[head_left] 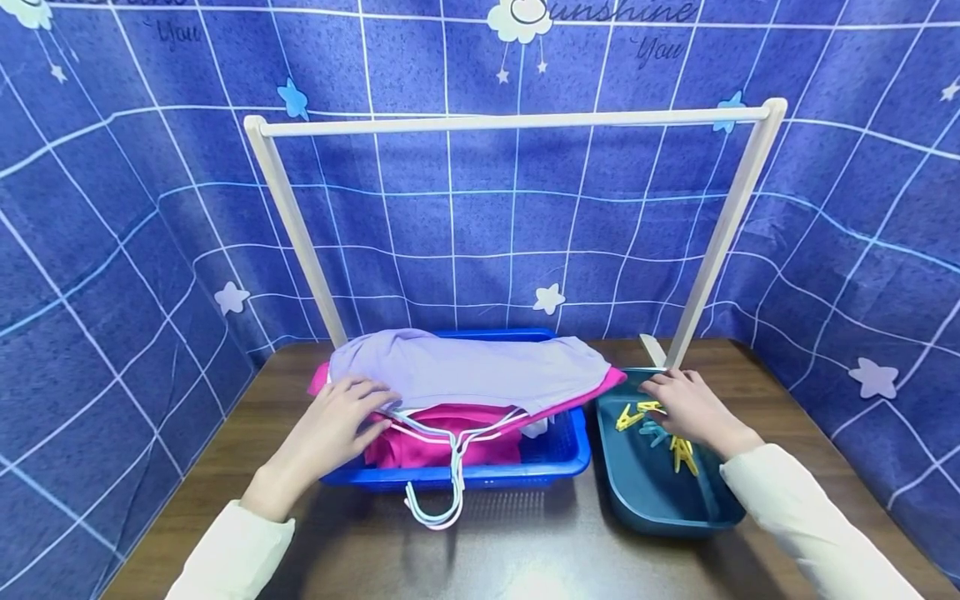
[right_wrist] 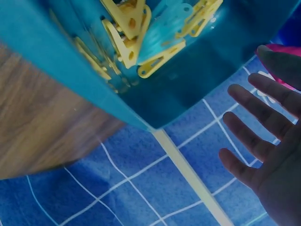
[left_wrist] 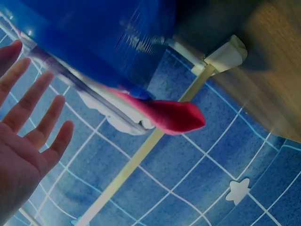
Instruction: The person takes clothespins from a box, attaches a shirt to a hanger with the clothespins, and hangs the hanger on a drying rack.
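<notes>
Lavender garment (head_left: 457, 368) right of left hand (head_left: 337, 421), fingers spread; clothespins (head_left: 654, 430) left and near of right hand (head_left: 692, 410), spread.

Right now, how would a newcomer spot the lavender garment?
In the head view, below the bar of the white rack, sits a blue basket. The lavender garment lies across its top, pale purple against the bright pink cloth beneath.

In the head view, the blue cloth backdrop (head_left: 483, 229) bears dark printed script: "Sunshine" (head_left: 611, 12) at the top right, its S over a white cloud (head_left: 517, 30), with "You" (head_left: 660, 48) beneath it. A 2nd "You" (head_left: 178, 32) stands at the upper left, below lettering (head_left: 123, 3) cut off by the frame's edge.
</notes>
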Tool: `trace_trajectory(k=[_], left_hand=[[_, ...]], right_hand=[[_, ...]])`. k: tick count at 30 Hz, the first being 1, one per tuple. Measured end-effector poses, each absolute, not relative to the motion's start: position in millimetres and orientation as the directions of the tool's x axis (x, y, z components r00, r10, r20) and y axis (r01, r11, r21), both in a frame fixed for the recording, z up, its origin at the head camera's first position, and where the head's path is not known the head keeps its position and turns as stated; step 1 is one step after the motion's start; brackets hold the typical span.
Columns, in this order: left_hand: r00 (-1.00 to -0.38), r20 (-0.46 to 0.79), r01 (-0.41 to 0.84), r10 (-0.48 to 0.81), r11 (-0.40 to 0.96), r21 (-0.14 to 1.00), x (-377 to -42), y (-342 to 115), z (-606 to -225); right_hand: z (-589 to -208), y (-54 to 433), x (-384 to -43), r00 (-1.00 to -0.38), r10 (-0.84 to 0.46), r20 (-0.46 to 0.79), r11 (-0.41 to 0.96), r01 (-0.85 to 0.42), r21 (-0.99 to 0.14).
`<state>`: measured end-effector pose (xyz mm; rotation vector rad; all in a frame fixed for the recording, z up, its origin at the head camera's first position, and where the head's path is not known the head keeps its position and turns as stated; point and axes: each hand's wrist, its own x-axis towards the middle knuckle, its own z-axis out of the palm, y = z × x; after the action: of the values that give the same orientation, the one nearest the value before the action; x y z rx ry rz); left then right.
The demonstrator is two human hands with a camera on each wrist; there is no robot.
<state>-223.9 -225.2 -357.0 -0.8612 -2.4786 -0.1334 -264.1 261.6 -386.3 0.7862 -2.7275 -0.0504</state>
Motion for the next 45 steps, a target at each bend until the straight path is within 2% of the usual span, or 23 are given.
trace_trajectory(k=[9,17,32,45], left_hand=[[-0.674,0.494,0.585,0.55,0.805,-0.099,-225,-221,-362],[-0.656,0.543,0.571,0.525,0.815,-0.098,-226,-218,-363],[-0.617,0.588,0.559,0.523,0.817,-0.14,-229,-215,-364],[-0.575,0.654,0.561,0.492,0.819,-0.122,-228,-216,-356]], right_hand=[[-393,254,-272,-0.814,-0.525,0.249,0.851,-0.509,0.13],[-401,245,-279,-0.836,-0.514,0.193,0.858,-0.502,0.11],[-420,241,-287,-0.833,-0.516,0.202,0.857,-0.501,0.12],[-439,246,-294,-0.841,-0.498,0.212,0.867,-0.484,0.115]])
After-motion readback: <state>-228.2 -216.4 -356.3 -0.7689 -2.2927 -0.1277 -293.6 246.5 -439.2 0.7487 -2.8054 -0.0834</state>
